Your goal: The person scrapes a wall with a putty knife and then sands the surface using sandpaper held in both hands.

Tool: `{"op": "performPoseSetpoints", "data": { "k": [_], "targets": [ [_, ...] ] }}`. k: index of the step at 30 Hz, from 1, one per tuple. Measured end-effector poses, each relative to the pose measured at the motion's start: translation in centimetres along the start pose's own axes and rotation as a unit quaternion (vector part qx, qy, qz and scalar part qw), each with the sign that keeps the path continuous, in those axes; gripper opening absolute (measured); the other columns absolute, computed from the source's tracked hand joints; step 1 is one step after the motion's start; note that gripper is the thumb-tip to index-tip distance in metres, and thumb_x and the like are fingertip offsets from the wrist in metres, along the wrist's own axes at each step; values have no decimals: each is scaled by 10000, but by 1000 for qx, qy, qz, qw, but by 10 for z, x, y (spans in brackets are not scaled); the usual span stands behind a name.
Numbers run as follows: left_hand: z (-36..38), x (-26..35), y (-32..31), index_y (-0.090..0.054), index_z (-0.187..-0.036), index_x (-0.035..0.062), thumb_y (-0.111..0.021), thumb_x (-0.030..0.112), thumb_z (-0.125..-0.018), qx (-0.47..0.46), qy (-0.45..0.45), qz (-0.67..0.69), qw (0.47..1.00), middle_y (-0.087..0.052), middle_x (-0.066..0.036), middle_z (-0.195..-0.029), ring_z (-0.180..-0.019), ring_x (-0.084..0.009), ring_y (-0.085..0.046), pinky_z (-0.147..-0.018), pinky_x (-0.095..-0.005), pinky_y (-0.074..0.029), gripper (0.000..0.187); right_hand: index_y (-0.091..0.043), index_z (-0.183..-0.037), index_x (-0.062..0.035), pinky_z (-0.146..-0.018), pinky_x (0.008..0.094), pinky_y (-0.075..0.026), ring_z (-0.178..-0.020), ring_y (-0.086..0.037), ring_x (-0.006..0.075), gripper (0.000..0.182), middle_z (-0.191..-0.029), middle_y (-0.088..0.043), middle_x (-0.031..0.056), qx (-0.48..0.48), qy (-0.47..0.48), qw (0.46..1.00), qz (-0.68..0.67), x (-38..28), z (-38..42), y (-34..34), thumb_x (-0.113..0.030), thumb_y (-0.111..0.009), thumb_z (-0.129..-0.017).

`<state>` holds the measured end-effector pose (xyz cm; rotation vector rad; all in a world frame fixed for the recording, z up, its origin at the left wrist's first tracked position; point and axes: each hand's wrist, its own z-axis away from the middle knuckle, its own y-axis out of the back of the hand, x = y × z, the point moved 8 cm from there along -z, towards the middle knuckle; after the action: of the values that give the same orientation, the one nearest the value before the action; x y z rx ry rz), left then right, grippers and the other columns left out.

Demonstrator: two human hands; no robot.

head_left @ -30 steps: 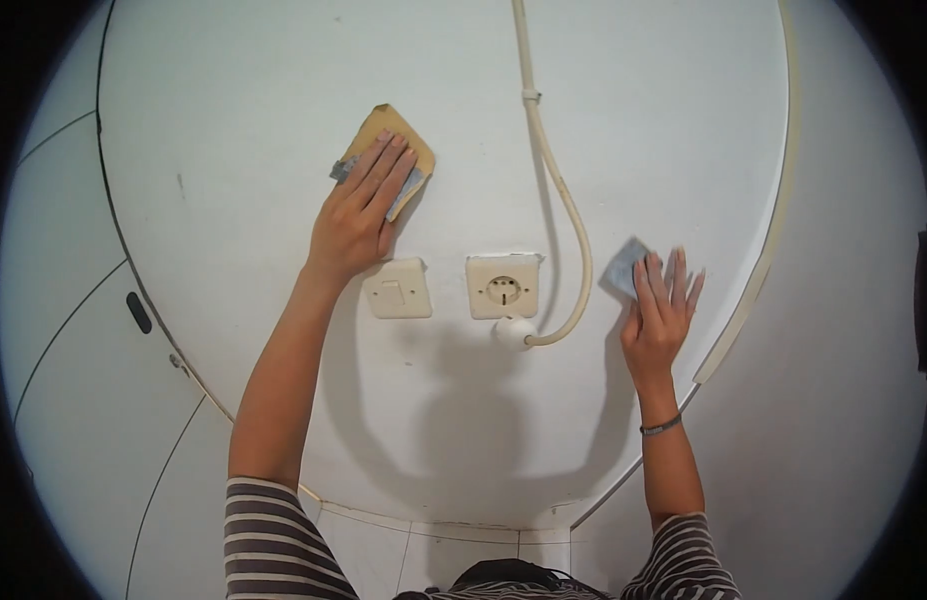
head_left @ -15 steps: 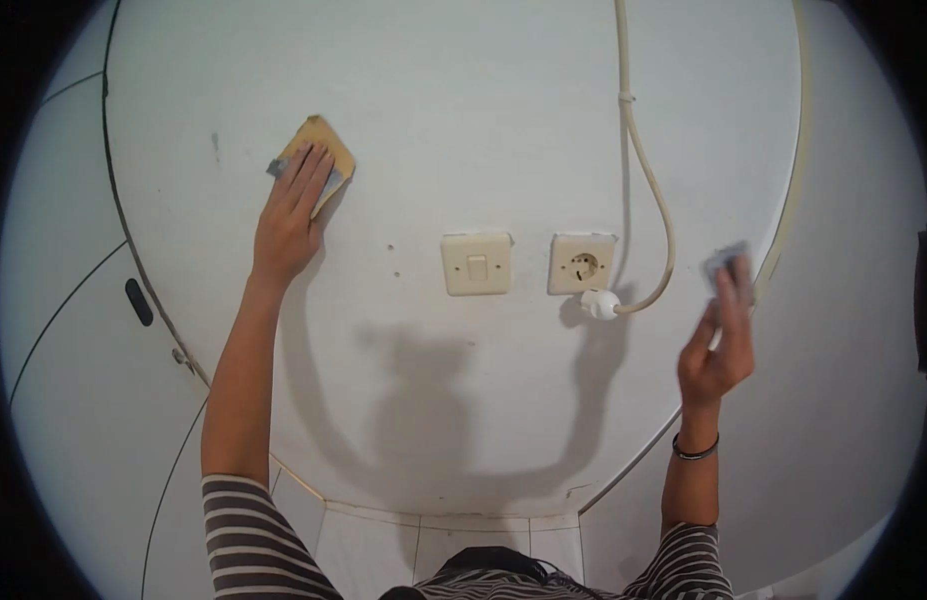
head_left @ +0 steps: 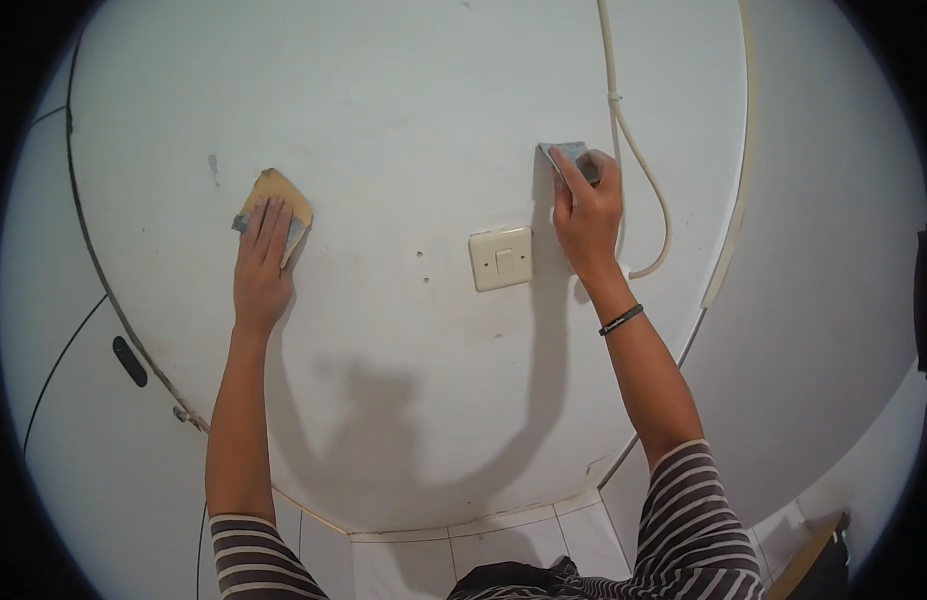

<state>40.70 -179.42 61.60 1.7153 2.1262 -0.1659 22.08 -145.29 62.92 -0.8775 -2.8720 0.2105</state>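
Note:
My left hand [head_left: 261, 280] lies with its fingers flat and close together on a tan-backed sheet of sandpaper [head_left: 276, 186], pressed against the white wall. A grey piece sticks out under those fingers. Pinched in my right hand [head_left: 590, 225] is a folded grey piece of sandpaper [head_left: 561, 153], held at the wall above and to the right of the light switch [head_left: 503, 261]. My right wrist, with a dark band [head_left: 621, 320] on it, hides the socket and plug.
A cream cable [head_left: 655, 170] hangs in a loop right of my right hand. Two small holes [head_left: 422, 267] mark the wall left of the switch. White panels with a dark handle [head_left: 129, 362] stand at left. Tiled floor [head_left: 503, 545] shows below.
My right hand has swung left from beyond the cable to a spot above the switch, keeping its grey piece. My left hand has slid left and down with its sheet. The view has shifted slightly.

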Motion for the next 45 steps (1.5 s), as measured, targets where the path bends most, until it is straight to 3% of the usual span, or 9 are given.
{"op": "performPoseSetpoints", "data": {
  "k": [8, 14, 19, 26, 28, 34, 37, 43, 45],
  "targets": [
    [15, -11, -6, -537, -1422, 22, -586, -137, -816, 37, -12, -4, 999, -543, -114, -1484, -1445, -318, -422, -1172, -474, -382, 629, -624, -1070, -40, -772, 425, -528, -938, -612, 319, 331, -1030, -605, 122, -11, -27, 999, -15, 4, 4, -10, 34, -730, -765],
    [18, -15, -4, -532, -1430, 27, -604, -127, -823, 40, -9, 12, 999, -541, -111, -1488, -1445, -318, -423, -1177, -474, -383, 630, -623, -1052, -58, -712, 425, -520, -822, -633, 336, 277, -960, -627, 102, -151, -30, 988, -1, 8, -19, -19, -8, -724, -800],
    [21, -17, -8, -497, -1461, -11, -534, -136, -851, 31, -15, 24, 999, -510, -167, -1510, -1448, -367, -412, -1199, -486, -345, 624, -648, -911, -2, -705, 431, -514, -824, -663, 342, 134, -909, -685, 130, -252, -30, 967, -18, 11, -47, -22, -83, -742, -859],
    [22, -20, -8, -509, -1462, 55, -560, -132, -852, 46, -11, 22, 999, -544, -92, -1489, -1448, -297, -425, -1202, -465, -372, 640, -622, -1138, -48, -719, 396, -532, -786, -682, 290, 331, -894, -703, 139, -316, -126, 940, -32, 23, -51, -20, -74, -774, -845],
    [26, -23, -12, -499, -1470, 20, -529, -139, -862, 36, -16, 32, 999, -501, -139, -1524, -1456, -346, -406, -1213, -480, -333, 630, -606, -1194, -62, -709, 387, -537, -771, -689, 265, 391, -874, -697, 123, -340, -118, 933, -30, 23, -53, -20, -67, -776, -842],
    [26, -25, -13, -493, -1475, 25, -537, -127, -875, 39, -19, 22, 999, -501, -135, -1524, -1459, -334, -403, -1218, -479, -329, 621, -646, -1154, -43, -693, 357, -551, -717, -695, 203, 337, -850, -686, 84, -393, -172, 899, -85, 32, -60, -26, -18, -751, -835],
    [26, -23, -11, -493, -1475, 26, -536, -119, -879, 41, -19, 26, 999, -505, -134, -1521, -1461, -329, -402, -1219, -479, -328, 615, -648, -1137, -24, -634, 348, -557, -740, -692, 193, 322, -876, -679, 101, -409, -194, 891, -42, 33, -62, -26, 12, -742, -831],
    [28, -25, -13, -493, -1476, 27, -525, -122, -877, 49, -22, 32, 998, -509, -129, -1520, -1463, -327, -402, -1218, -472, -328, 618, -683, -1039, -33, -674, 387, -534, -705, -663, 272, 268, -827, -697, 124, -349, -86, 926, 113, 22, -69, -24, -24, -778, -788],
    [27, -23, -12, -493, -1476, 27, -524, -129, -874, 56, -21, 36, 998, -510, -125, -1520, -1463, -326, -403, -1218, -468, -329, 623, -686, -1027, -39, -706, 393, -528, -717, -657, 282, 261, -829, -708, 126, -300, -4, 949, 94, 17, -72, -24, -33, -785, -785]
  ]
}}
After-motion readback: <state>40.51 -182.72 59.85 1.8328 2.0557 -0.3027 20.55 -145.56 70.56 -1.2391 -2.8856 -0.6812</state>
